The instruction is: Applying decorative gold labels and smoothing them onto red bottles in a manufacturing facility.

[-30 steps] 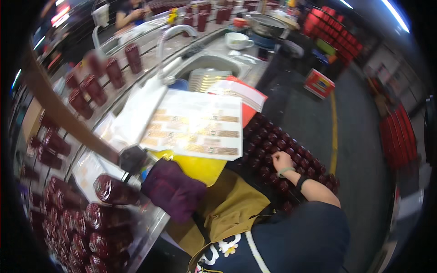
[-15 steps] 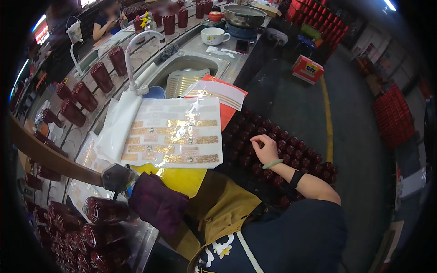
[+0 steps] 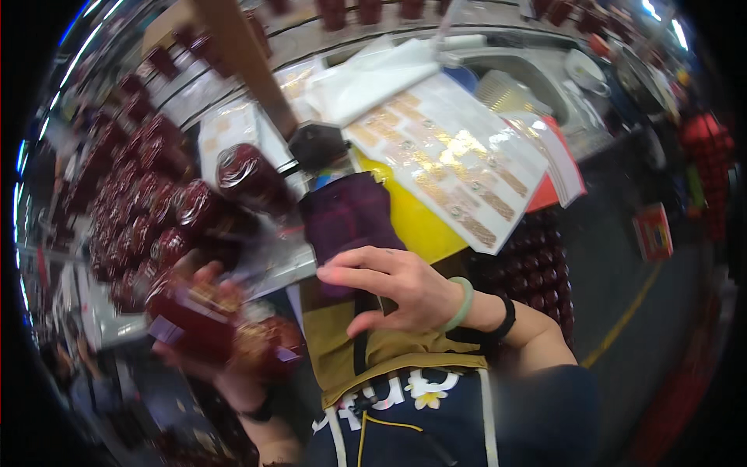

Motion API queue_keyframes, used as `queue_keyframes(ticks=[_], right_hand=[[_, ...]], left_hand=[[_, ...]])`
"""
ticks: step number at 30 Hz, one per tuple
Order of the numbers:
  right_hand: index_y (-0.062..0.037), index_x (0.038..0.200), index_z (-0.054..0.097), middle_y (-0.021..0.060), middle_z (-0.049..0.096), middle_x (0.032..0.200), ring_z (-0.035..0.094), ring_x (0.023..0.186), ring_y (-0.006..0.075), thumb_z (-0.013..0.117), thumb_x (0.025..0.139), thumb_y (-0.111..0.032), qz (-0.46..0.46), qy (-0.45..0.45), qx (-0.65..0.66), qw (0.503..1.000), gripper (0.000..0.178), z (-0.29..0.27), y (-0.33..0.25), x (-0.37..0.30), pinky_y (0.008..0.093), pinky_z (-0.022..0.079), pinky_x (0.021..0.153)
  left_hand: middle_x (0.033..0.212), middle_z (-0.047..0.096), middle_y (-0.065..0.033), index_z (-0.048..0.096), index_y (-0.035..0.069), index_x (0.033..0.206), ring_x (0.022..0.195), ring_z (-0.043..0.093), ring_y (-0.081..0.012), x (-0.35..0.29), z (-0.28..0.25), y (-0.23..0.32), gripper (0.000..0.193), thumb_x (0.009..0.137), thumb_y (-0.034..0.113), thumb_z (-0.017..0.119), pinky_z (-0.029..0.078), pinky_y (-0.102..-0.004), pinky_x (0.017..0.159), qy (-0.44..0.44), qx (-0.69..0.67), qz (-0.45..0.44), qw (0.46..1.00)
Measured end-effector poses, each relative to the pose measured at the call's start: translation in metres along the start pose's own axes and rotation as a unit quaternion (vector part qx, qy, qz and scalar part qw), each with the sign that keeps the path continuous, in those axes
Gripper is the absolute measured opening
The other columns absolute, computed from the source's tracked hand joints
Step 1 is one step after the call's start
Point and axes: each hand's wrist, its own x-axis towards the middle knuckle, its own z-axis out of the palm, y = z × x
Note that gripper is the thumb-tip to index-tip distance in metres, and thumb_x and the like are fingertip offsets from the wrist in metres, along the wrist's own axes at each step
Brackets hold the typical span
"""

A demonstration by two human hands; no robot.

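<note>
A dark red bottle [image 3: 204, 325] with a gold label lies tilted in my left hand [image 3: 233, 383], fingers wrapped round it; motion blurs both. My right hand [image 3: 401, 282] is open over my brown apron, fingers stretched forward and thumb apart, with nothing in it. It wears a pale green bangle [image 3: 461, 302]. Just beyond its fingers lies a folded purple cloth [image 3: 348, 214]. Farther off, a sheet of gold labels [image 3: 459, 167] rests partly over a yellow sheet [image 3: 416, 214].
Many dark red bottles [image 3: 156, 206] are stacked at the left, with more [image 3: 529, 261] low at the right. A brown post [image 3: 245, 62] ends at a dark bracket [image 3: 317, 148]. A sink [image 3: 537, 82] and white cup [image 3: 585, 71] stand at the far right.
The view has swung left. My left hand has come into view holding a bottle. My right hand has moved from above the right-hand bottles to in front of the apron, fingers now spread.
</note>
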Motion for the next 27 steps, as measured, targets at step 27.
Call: queue_keyframes(ticks=[27], right_hand=[[-0.0142,0.14,0.06,0.0118,0.07,0.113,0.069,0.1,0.0317,0.09,0.074,-0.026,0.239,0.071,-0.165,0.954,0.074,-0.065,0.108,-0.02,0.0383,0.056,0.087]], left_hand=[[0.129,0.065,-0.0158,0.052,-0.008,0.141,0.117,0.062,-0.0193,0.077,-0.005,-0.143,0.044,0.111,0.024,0.05,0.047,-0.034,0.103,0.128,0.497,-0.114,0.85]])
